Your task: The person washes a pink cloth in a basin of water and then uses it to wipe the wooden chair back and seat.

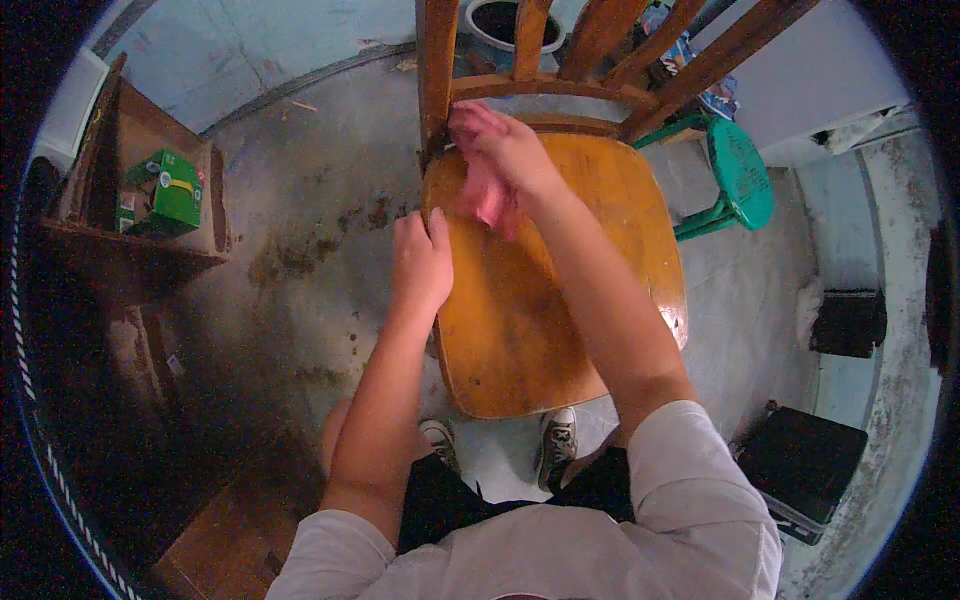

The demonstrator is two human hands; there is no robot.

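Observation:
Before me stands a wooden chair with a worn, yellow-brown seat (510, 322) and a slatted backrest (529, 37) on its far side. My right hand (506, 146) has hold of a pink cloth (484, 191), blurred at its edges. The cloth lies over the seat's far left corner, its upper end against the foot of the left back post (435, 75). On the seat's left edge rests my left hand (421, 251), thumb on top and fingers down along the side, partly hidden.
A green stool (739, 172) lies on its side just right of the chair. Farther left, a green box (172, 191) sits inside a wooden cabinet (217, 195). A white-rimmed bucket (472, 19) stands behind the backrest. A black case (806, 465) is at lower right.

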